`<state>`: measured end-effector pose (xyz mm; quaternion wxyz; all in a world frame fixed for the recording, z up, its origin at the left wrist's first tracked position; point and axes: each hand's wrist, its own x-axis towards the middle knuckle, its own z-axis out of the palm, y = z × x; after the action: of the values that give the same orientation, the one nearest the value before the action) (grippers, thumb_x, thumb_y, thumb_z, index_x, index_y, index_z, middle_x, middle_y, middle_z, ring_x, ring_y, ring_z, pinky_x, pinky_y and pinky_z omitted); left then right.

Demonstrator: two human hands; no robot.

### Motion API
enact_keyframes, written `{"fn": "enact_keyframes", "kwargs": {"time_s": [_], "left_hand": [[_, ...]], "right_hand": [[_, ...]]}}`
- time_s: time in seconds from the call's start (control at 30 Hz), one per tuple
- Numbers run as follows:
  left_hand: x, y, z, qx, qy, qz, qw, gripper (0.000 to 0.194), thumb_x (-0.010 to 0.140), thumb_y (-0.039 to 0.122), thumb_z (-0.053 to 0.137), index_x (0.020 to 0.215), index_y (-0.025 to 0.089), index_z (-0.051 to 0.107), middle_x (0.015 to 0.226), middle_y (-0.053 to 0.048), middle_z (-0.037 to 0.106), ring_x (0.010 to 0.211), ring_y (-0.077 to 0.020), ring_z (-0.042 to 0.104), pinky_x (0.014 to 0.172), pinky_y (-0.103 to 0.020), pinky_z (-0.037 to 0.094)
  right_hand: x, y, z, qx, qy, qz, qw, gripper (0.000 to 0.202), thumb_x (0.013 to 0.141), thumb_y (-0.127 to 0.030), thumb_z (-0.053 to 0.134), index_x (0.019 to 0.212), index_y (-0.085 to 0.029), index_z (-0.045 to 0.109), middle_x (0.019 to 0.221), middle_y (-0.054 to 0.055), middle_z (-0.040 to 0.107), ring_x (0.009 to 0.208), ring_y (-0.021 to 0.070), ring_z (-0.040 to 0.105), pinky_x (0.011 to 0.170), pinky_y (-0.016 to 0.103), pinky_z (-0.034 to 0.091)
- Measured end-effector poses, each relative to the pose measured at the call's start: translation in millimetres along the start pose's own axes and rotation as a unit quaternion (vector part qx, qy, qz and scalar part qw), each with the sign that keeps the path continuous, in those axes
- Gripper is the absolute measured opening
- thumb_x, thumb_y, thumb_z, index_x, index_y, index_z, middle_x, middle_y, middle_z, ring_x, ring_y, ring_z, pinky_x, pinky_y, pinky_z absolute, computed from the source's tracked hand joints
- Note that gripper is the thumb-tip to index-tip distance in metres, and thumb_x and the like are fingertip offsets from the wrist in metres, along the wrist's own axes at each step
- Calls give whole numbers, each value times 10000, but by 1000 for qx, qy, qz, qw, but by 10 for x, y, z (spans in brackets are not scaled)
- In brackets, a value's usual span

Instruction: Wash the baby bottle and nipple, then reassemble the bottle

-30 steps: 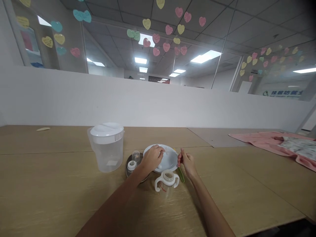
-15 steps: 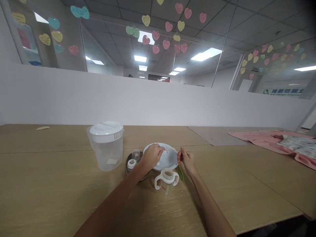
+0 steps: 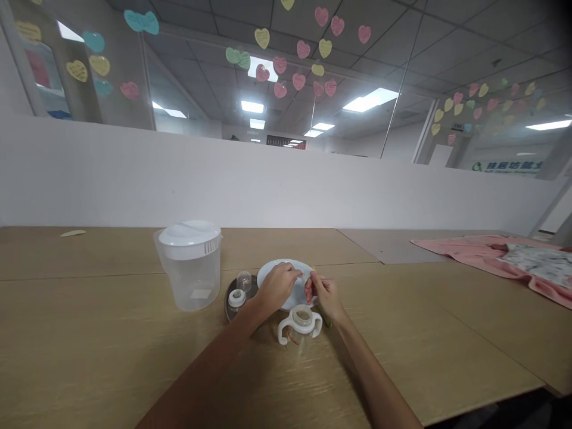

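My left hand [image 3: 277, 285] is over a white plate [image 3: 264, 271], its fingers pinched together. Just to its right, my right hand [image 3: 326, 295] is closed with curled fingers, the fingertips of both hands close together. Something thin and pale seems to lie between them, too small to make out. Below them on the table stands a clear baby bottle [image 3: 300, 341] without a top, with a white two-handled collar [image 3: 317, 325]. Left of my left hand, a dark round tray [image 3: 227, 307] holds a white bottle ring [image 3: 236, 297] and a clear dome cap [image 3: 243, 280].
A clear pitcher [image 3: 194, 283] with a white lid stands on the left. Part of a green object [image 3: 328, 322] shows beneath my right hand. A pink cloth [image 3: 451, 245] lies at the far right. Behind the table rises a white wall [image 3: 277, 185] with windows above.
My right hand has moved left, closer to my left hand, and now covers more of the green object. My left hand stays over the plate. The whole view has shifted slightly.
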<state>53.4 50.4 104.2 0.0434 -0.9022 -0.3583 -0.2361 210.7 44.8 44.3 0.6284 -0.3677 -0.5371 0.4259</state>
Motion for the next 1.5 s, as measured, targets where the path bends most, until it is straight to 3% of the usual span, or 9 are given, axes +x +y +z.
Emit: {"fn": "enact_keyframes", "kwargs": {"time_s": [0.13,0.33,0.5,0.67,0.83,1.2,1.5], "left_hand": [[11,27,-29,-8,-28,12,1000,334,927,146,342,1021,194,659,894,-66,621,839,-178,574,767,-283,455],[-12,-13,-25,-40,-49,-19,998,350,922,165,359,1105,223,651,952,-63,625,863,-168,590,766,-260,460],[-31,-25,-38,-47,-45,-27,998,356,927,160,349,1091,226,658,995,-59,638,904,-174,592,797,-268,454],[-27,-86,-61,0,-20,-7,1000,316,926,159,374,1026,224,667,1010,-50,659,954,-182,557,879,-295,412],[-22,-156,-56,63,0,-7,998,256,912,137,415,1017,187,644,1017,-64,662,922,-193,523,839,-313,404],[2,-146,19,73,115,9,991,178,904,194,500,978,195,663,1009,-9,686,956,-182,505,862,-320,400],[16,-1,65,76,85,57,992,175,880,143,515,981,178,653,970,-21,685,878,-176,522,811,-305,432]], "right_hand": [[-1,-20,-14,7,28,2,1000,502,694,-632,610,537,-156,574,439,-10,531,355,94,448,357,212,346],[35,-166,-208,38,214,-25,976,483,700,-615,605,519,-180,500,370,-67,378,332,54,300,330,198,196],[32,-183,-236,-6,242,-26,970,542,757,-629,518,442,-213,373,349,-74,284,336,60,253,358,230,179],[34,-124,-281,-33,296,-46,953,567,718,-632,568,457,-235,260,400,-86,225,389,61,200,388,242,164],[9,-23,-216,-110,268,-60,955,577,748,-691,484,493,-242,226,460,-75,196,440,72,193,409,251,171],[0,74,-63,-63,186,-44,979,607,767,-707,430,439,-226,256,409,-76,207,410,61,194,413,240,126],[-23,143,-26,-107,144,-66,982,587,791,-689,410,461,-214,308,430,-65,265,434,73,244,432,236,198]]}}
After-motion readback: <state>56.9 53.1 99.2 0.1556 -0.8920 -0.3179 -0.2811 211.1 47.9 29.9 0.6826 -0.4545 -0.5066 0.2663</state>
